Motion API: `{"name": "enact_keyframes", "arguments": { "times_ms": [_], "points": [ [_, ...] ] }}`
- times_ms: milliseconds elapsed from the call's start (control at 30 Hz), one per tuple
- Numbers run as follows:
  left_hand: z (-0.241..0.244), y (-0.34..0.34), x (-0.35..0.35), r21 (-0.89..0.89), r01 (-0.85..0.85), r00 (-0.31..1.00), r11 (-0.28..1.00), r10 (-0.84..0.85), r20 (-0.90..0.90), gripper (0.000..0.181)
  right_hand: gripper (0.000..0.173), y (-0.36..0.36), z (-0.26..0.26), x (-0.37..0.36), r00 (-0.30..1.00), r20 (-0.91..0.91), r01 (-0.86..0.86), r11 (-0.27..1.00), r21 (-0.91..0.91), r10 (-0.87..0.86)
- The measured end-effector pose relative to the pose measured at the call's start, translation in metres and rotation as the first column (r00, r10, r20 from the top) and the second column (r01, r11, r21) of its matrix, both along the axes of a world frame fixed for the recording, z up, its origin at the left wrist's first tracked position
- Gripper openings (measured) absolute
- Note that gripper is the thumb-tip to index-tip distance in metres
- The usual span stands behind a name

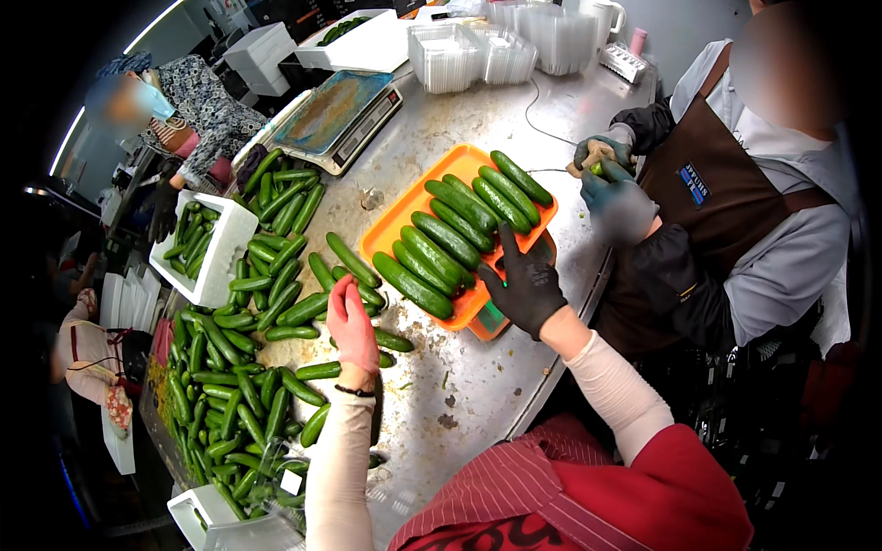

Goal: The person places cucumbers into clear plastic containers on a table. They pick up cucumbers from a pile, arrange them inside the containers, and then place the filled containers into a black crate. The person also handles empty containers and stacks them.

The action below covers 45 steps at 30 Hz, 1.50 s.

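Observation:
My right hand (527,289), in a black glove, is at the near edge of an orange tray (386,231). Its fingers are apart, with the index fingertip by the ends of the cucumbers. Several cucumbers (444,237) lie side by side across the tray, which rests on an orange scale (490,320) with a green display. My left hand (353,330), pinkish and with a black band at the wrist, is over loose cucumbers (303,308) left of the tray. Its fingers are bunched, and whatever may be under the palm is hidden.
A large cucumber heap (231,392) covers the table's left side, beside a white foam box (238,231) of cucumbers. A flat weighing scale (337,113) and clear plastic containers (444,58) stand farther back. At right a co-worker's gloved hands (606,165) hold a cloth and something green.

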State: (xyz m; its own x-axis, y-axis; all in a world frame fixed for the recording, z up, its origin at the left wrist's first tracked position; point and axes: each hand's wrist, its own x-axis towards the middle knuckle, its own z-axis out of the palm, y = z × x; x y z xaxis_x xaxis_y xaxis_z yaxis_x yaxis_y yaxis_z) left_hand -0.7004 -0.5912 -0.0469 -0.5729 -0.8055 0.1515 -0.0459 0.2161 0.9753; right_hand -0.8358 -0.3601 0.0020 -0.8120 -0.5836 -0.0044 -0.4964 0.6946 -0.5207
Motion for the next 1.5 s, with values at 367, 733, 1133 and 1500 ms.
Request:
{"name": "enact_keyframes", "arguments": {
  "times_ms": [367, 733, 1133, 1500],
  "points": [
    [0.058, -0.028, -0.143, -0.262, 0.600, 0.598, 0.756, -0.206, 0.775, 0.042, 0.085, -0.028, -0.008, 0.007, 0.986, 0.056, 0.162, 0.986, -0.042, -0.160],
    [0.109, -0.008, -0.150, 0.135, 0.714, 0.672, 0.687, -0.727, 0.141, 0.027, 0.049, -0.042, 0.053, 0.009, 0.961, -0.178, -0.009, 0.623, -0.782, -0.210],
    [0.191, 0.002, -0.086, 0.007, 0.733, 0.658, 0.680, -0.707, -0.257, 0.038, 0.048, -0.008, 0.114, -0.070, 0.926, -0.339, -0.328, 0.796, -0.508, 0.165],
    [0.091, 0.022, 0.029, 0.152, 0.380, 0.924, 0.912, -0.365, -0.117, 0.035, 0.055, 0.015, 0.041, -0.137, 0.977, -0.201, -0.002, 0.937, -0.348, -0.072]
  ]
}}
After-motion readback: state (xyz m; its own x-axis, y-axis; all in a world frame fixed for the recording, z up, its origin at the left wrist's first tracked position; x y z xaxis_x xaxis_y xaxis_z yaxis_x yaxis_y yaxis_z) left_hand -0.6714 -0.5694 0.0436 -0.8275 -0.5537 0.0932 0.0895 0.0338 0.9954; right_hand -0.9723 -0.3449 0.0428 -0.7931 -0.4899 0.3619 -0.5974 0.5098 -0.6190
